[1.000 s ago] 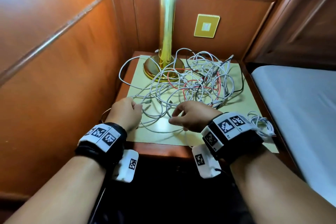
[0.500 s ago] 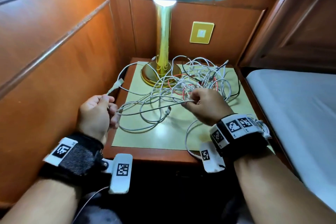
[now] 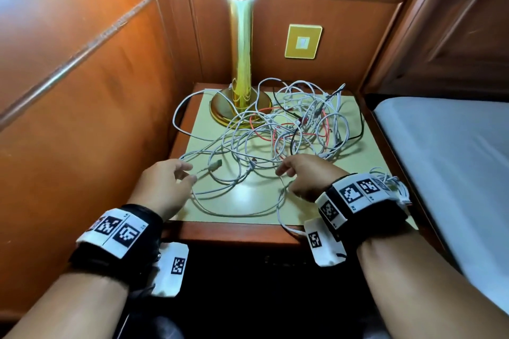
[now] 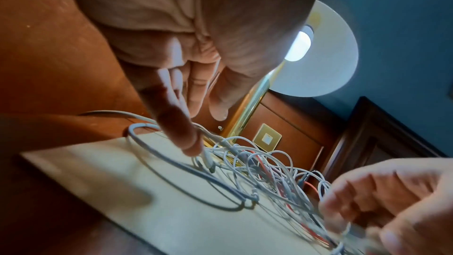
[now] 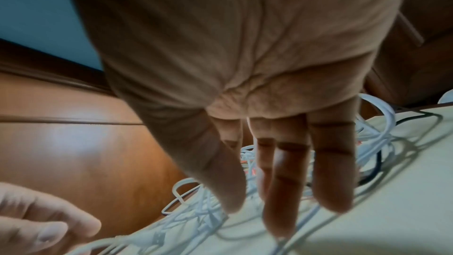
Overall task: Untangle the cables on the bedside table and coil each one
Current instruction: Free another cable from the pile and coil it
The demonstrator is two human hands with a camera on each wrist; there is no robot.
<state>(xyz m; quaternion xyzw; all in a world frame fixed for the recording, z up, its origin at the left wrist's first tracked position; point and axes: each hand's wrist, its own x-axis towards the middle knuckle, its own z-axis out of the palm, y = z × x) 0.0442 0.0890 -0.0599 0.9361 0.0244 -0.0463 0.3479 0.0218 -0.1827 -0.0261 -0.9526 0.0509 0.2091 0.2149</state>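
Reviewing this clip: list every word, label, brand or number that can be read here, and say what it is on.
No readable text.
Left wrist band: black-and-white square code markers only; tiny print beside them is too small to read.
Right wrist band: the same, tiny print unreadable.
Yellow wall plate: no lettering visible.
Cables, lamp: no markings visible.

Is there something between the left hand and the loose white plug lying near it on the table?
Nothing visible. The left hand is open, its fingertips just short of the white plug, with only bare table mat between them. The tangle lies beyond the plug. The right hand is off to the side.
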